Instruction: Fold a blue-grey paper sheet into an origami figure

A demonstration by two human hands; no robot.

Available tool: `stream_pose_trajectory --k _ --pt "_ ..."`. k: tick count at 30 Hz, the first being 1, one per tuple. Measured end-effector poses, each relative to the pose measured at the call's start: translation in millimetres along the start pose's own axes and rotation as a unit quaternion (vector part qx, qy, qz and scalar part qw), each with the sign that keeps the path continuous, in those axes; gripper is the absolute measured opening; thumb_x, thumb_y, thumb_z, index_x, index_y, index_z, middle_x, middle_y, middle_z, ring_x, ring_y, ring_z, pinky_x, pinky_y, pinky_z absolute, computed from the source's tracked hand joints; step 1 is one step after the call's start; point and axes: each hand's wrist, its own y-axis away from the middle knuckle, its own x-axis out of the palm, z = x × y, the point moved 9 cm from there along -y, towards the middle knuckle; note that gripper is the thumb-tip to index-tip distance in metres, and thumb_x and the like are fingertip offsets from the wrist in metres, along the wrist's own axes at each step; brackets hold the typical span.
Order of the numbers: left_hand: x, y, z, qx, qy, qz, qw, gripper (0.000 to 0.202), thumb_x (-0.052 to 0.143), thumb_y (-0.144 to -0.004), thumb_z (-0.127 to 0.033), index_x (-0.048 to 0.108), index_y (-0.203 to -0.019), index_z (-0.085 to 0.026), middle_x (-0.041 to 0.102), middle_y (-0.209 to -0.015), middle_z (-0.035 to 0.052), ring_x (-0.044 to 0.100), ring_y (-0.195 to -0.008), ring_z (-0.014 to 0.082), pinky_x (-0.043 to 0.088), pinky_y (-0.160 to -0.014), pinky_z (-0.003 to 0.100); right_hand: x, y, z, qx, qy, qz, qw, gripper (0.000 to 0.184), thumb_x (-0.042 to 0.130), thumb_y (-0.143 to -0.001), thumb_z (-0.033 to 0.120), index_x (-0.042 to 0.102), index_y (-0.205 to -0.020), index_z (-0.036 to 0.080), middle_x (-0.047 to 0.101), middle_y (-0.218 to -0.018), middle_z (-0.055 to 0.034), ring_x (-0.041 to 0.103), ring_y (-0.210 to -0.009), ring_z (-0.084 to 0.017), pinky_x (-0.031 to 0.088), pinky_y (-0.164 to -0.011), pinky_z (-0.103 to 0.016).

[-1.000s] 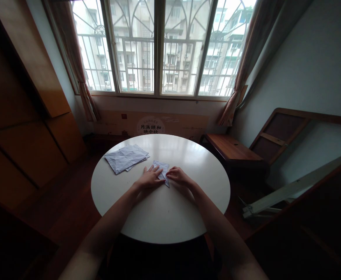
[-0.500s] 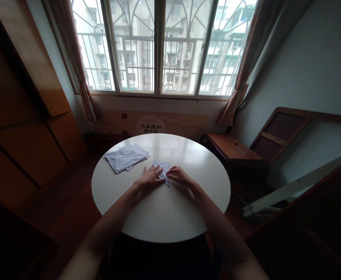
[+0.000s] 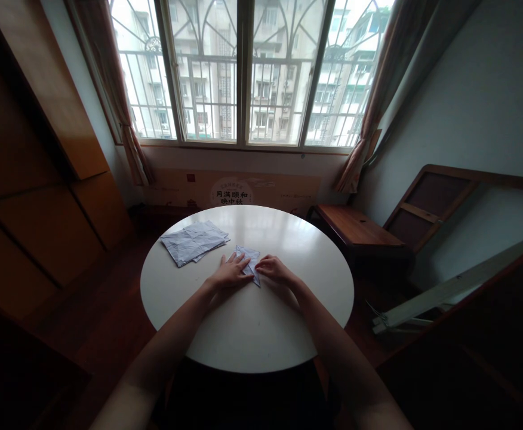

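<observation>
A small folded sheet of paper, pale bluish with pointed corners, lies on the white round table. My left hand rests flat on its left part, fingers spread, covering some of it. At the paper's right edge, the fingers of my right hand are bent together in a pinch on it. How much paper is between those fingertips is too small to make out. Left of the hands lies a stack of creased paper sheets, touched by neither hand.
Behind the table a long printed cardboard box stands under the barred window. To the right are a low wooden bench and a leaning wooden frame. Wooden cabinets line the left side.
</observation>
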Motion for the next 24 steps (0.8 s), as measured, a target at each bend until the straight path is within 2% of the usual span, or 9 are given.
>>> stream_pose_trajectory --k 24 --pt "-0.9 -0.1 -0.2 -0.001 0.009 -0.006 1.000 0.078 0.037 -0.085 -0.074 0.029 -0.149 -0.030 0.017 -0.160 0.0110 0.009 -0.147 0.0366 0.004 -0.112 0.065 -0.2 0.0 -1.7 0.004 -0.002 0.002 1.000 0.018 0.067 -0.083 0.032 0.077 -0.092 0.020 0.067 -0.097 -0.0099 0.064 -0.086 -0.019 0.050 -0.085 -0.033"
